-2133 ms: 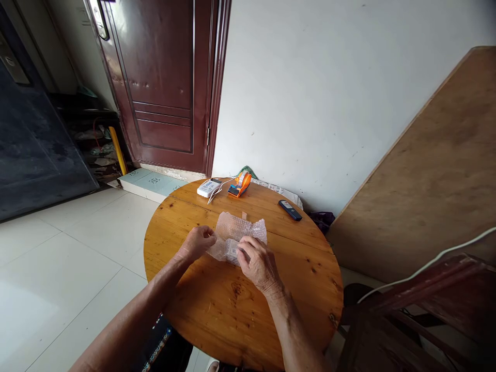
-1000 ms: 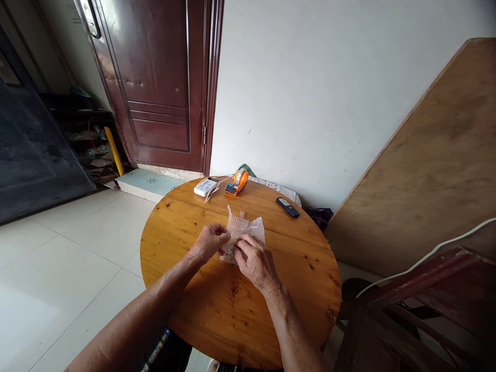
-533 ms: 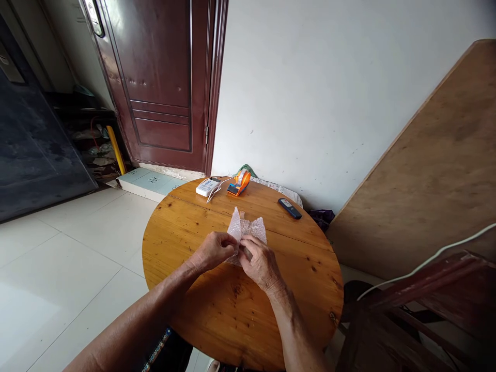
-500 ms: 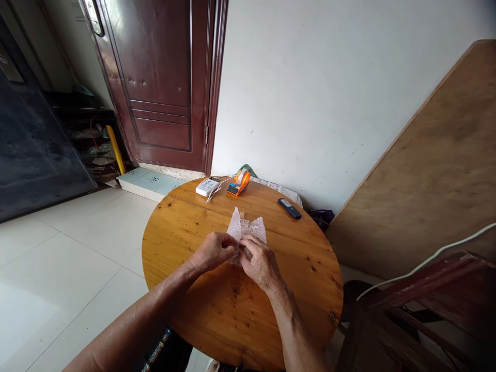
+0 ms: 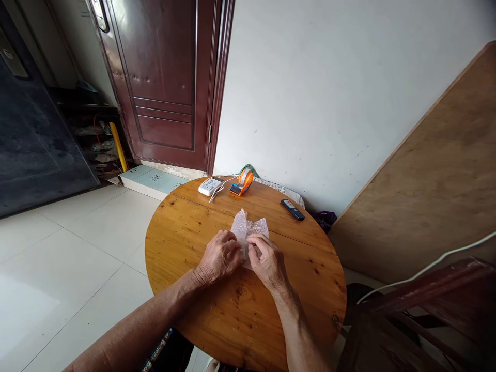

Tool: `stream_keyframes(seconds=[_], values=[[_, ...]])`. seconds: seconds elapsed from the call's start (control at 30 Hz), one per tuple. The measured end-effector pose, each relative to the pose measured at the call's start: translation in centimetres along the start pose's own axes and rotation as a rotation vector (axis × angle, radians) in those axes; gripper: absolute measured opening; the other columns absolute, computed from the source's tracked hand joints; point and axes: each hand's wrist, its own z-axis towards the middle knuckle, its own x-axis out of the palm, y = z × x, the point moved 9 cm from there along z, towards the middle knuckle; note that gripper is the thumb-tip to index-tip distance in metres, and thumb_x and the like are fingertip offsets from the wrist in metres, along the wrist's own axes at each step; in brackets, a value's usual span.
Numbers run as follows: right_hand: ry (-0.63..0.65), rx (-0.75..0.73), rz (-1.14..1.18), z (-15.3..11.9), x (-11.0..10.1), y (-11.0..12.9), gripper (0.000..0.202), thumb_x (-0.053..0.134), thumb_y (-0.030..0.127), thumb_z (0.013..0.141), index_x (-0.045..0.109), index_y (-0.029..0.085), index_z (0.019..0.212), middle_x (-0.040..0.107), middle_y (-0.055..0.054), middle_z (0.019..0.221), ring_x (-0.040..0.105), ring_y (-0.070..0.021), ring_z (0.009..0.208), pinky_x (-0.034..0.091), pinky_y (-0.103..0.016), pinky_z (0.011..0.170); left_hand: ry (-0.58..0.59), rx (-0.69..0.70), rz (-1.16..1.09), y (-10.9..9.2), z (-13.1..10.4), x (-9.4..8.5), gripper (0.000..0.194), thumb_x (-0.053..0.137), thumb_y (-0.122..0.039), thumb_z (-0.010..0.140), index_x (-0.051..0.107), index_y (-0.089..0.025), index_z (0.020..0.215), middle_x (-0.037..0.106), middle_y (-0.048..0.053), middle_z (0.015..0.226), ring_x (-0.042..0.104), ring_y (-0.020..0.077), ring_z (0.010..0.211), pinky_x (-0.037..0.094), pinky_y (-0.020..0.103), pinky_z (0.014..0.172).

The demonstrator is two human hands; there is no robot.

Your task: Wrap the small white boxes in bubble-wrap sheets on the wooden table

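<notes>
A crumpled piece of bubble wrap [image 5: 239, 221] lies on the round wooden table [image 5: 182, 227], its far corners sticking up. My left hand [image 5: 221, 254] is at its near left side, fingers curled on the wrap. From the right, my right hand [image 5: 267, 258] holds the other part with thumb and fingers bent together. Both hands are close to each other, and the near part of the wrap is partly hidden by them. Whether anything lies inside the wrap, I cannot tell.
Toward the back of the table are a white box-like device [image 5: 211, 185] with a white cable, an orange tape dispenser [image 5: 242, 183] and a dark remote control [image 5: 292, 210]. A white wall [image 5: 310, 103] rises behind. A dark red wooden chair [image 5: 430, 294] stands at the right.
My left hand has rolled over, its back now facing up and its fingers lower on the wrap. The wrap's left flap leans differently. The view has shifted slightly.
</notes>
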Motion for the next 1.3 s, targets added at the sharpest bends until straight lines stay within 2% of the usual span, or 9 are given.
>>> stream_keyframes(seconds=[0.13,0.23,0.5,0.6,0.7,0.87,1.0,1.23,1.3], values=[[-0.129,0.070,-0.055,0.0,-1.5,-1.4,0.019,0.048,0.013,0.085,0.064,0.021,0.086,0.072,-0.007,0.092,0.068,-0.0221,0.087,0.051,-0.034,0.081,-0.013,0.062,-0.018,-0.4,-0.1,0.1,0.019,0.053,-0.015,0.082,0.072,-0.016,0.089,0.067,0.010,0.097,0.059,0.0202,0.087,0.050,0.032,0.080],[-0.152,0.108,-0.075,0.0,-1.9,-2.4,0.019,0.047,0.014,0.084,0.064,0.022,0.084,0.072,-0.006,0.089,0.068,-0.0222,0.085,0.050,-0.033,0.079,0.007,0.066,-0.009,-0.4,-0.2,0.4,0.019,0.054,-0.014,0.083,0.071,-0.017,0.090,0.068,0.010,0.099,0.060,0.0207,0.089,0.051,0.032,0.081],[-0.025,0.124,-0.114,-0.2,-0.1,-2.6,0.016,0.050,0.018,0.082,0.064,0.023,0.077,0.073,-0.005,0.086,0.067,-0.0213,0.081,0.047,-0.031,0.076,-0.001,0.098,-0.002,-0.6,-0.2,0.7,0.021,0.054,-0.009,0.080,0.069,-0.017,0.092,0.069,0.010,0.104,0.063,0.0217,0.095,0.053,0.034,0.086],[0.005,0.198,-0.091,-0.3,0.1,-3.3,0.017,0.049,0.022,0.082,0.065,0.023,0.075,0.074,-0.005,0.086,0.067,-0.0211,0.081,0.046,-0.030,0.076,-0.016,0.121,-0.021,-0.5,-0.2,0.8,0.020,0.055,-0.009,0.079,0.067,-0.018,0.092,0.070,0.010,0.104,0.064,0.0215,0.095,0.054,0.034,0.086],[0.037,0.349,0.031,-0.5,0.3,-5.0,0.019,0.050,0.028,0.080,0.066,0.022,0.072,0.074,-0.005,0.083,0.067,-0.0207,0.077,0.047,-0.029,0.073,-0.031,0.139,-0.042,-0.5,-0.1,0.8,0.021,0.056,-0.008,0.077,0.066,-0.019,0.092,0.070,0.009,0.102,0.064,0.0220,0.094,0.055,0.035,0.086],[0.017,0.497,0.115,-0.6,-0.9,-6.7,0.027,0.050,0.038,0.081,0.070,0.020,0.078,0.074,-0.004,0.074,0.066,-0.0199,0.068,0.049,-0.027,0.063,-0.040,0.144,-0.055,-0.5,-0.1,0.9,0.019,0.055,-0.008,0.076,0.064,-0.019,0.089,0.070,0.009,0.100,0.064,0.0215,0.092,0.055,0.034,0.083],[0.050,0.540,0.163,-0.6,-1.7,-6.9,0.029,0.053,0.041,0.080,0.071,0.019,0.084,0.075,-0.006,0.080,0.068,-0.0213,0.074,0.051,-0.029,0.067,-0.024,0.138,-0.048,-0.5,0.0,1.1,0.016,0.055,-0.010,0.077,0.064,-0.019,0.087,0.070,0.009,0.101,0.065,0.0209,0.091,0.055,0.033,0.082],[0.292,0.515,0.123,-2.0,1.9,-6.7,0.038,0.058,0.031,0.076,0.067,0.021,0.112,0.073,-0.008,0.112,0.067,-0.0252,0.104,0.050,-0.037,0.091,-0.005,0.125,-0.021,-0.5,0.0,1.2,0.016,0.056,-0.011,0.075,0.063,-0.019,0.087,0.070,0.009,0.103,0.064,0.0218,0.092,0.055,0.033,0.082],[0.317,0.478,0.086,-2.0,2.8,-6.3,0.039,0.056,0.027,0.077,0.066,0.022,0.114,0.073,-0.008,0.113,0.067,-0.0246,0.105,0.050,-0.037,0.091,0.003,0.118,-0.008,-0.4,0.0,1.3,0.017,0.056,-0.010,0.074,0.063,-0.019,0.087,0.070,0.008,0.103,0.064,0.0218,0.092,0.055,0.033,0.082]])
